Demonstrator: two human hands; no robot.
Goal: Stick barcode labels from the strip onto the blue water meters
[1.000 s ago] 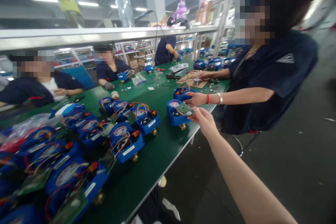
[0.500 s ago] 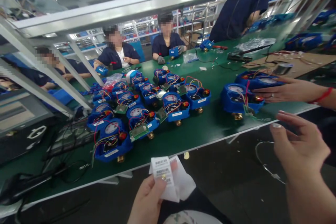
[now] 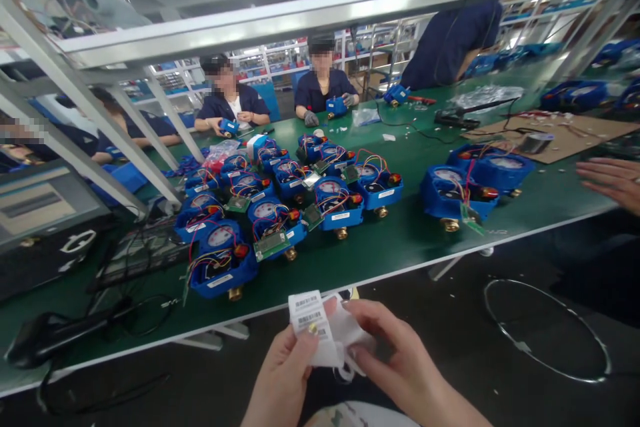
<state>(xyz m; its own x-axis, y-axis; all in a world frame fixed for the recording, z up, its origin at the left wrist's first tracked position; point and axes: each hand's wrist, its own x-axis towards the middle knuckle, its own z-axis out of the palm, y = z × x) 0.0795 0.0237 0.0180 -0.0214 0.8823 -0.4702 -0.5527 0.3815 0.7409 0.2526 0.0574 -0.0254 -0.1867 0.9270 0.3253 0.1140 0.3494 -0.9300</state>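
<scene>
Pinching label strip (image 3: 313, 327), L+R hand (image 3: 400, 363).

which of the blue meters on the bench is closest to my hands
The meter at the cluster's front left corner, nearest the bench edge, just up-left of your left hand.

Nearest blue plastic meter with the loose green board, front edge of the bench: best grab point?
Grip the blue plastic meter by its body sides, coming from above. The loose green circuit board and red wires cover its top right, and the brass fitting protrudes in front.
</scene>
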